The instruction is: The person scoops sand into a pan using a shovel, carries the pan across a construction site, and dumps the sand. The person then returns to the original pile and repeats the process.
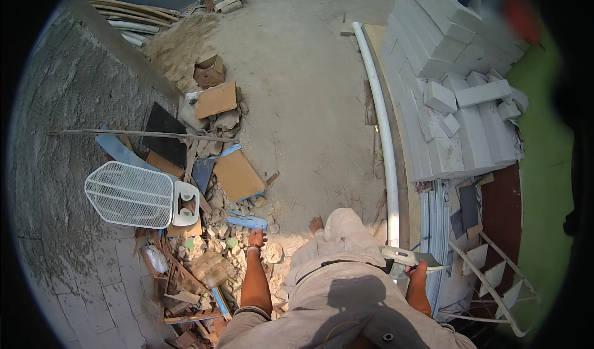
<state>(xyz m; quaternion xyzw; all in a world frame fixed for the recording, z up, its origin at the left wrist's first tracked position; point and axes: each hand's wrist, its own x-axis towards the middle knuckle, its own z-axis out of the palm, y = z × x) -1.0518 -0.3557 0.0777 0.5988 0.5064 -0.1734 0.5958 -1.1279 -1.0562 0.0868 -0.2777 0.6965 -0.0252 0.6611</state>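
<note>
In the lower right of the frame, the right hand (418, 268) is closed around a grey tool (402, 256); a loose grip could let it strike the white pipe (385, 132), whose lower end appears beside it. At lower centre, the left hand (257, 238) has its fingers curled at the right end of a blue piece (246, 220); whether they carry its weight cannot be told. If contact slips, the piece could drop into the rubble (216, 237) beneath. The bare foot (317, 224) risks a cut, should it land on broken debris. Farther up, at upper right, loose offcuts on the white blocks (433, 39) could topple if knocked. Appearance: the tool has a pale, elongated body and a darker flat part toward the right; the blue piece, left of centre, is narrow, straight-edged and light blue, with paler marks.
</note>
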